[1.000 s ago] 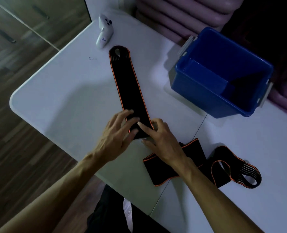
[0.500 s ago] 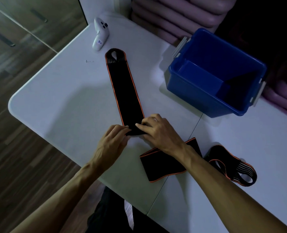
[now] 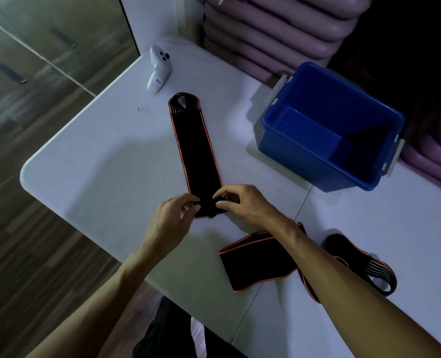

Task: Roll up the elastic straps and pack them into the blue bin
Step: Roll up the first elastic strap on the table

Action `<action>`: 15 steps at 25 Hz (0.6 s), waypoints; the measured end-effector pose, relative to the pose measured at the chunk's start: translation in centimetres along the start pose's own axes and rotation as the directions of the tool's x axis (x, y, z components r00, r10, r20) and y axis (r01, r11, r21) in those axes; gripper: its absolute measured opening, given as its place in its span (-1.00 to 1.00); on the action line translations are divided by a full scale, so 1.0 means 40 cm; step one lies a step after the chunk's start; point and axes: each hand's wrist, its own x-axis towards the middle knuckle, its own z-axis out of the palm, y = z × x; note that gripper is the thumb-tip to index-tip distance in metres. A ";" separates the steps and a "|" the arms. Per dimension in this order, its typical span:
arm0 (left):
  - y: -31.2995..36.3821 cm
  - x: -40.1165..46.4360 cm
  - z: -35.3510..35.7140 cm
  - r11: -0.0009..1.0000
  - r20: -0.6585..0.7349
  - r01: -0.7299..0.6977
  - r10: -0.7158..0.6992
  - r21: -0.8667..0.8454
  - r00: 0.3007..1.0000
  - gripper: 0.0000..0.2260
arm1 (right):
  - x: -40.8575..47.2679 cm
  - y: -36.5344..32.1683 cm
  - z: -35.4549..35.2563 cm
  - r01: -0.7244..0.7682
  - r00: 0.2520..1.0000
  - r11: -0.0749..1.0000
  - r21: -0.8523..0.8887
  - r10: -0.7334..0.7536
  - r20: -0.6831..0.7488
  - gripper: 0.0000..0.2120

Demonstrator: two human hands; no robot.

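Observation:
A long black elastic strap with orange edges lies flat on the white table, its looped end pointing away from me. Its near end is curled up into a small fold. My left hand pinches that fold from the left and my right hand pinches it from the right. A second black and orange strap lies loosely bunched under my right forearm, its ribbed loop end out to the right. The blue bin stands open at the back right, with no strap in it.
A white handheld controller lies at the table's far left corner, with a small pin near it. Stacked pink cushions sit behind the bin. The table's left edge drops to a wooden floor.
My fingers went from lying flat on the strap's near end to pinching it, and that end is now lifted and folded over. The camera view has shifted slightly.

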 end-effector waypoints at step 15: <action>-0.054 -0.047 0.044 0.839 -0.016 -0.347 0.389 0.419 0.921 -0.66 | -0.038 0.032 0.043 0.162 0.985 0.958 -0.235 -0.170 -0.012 -0.62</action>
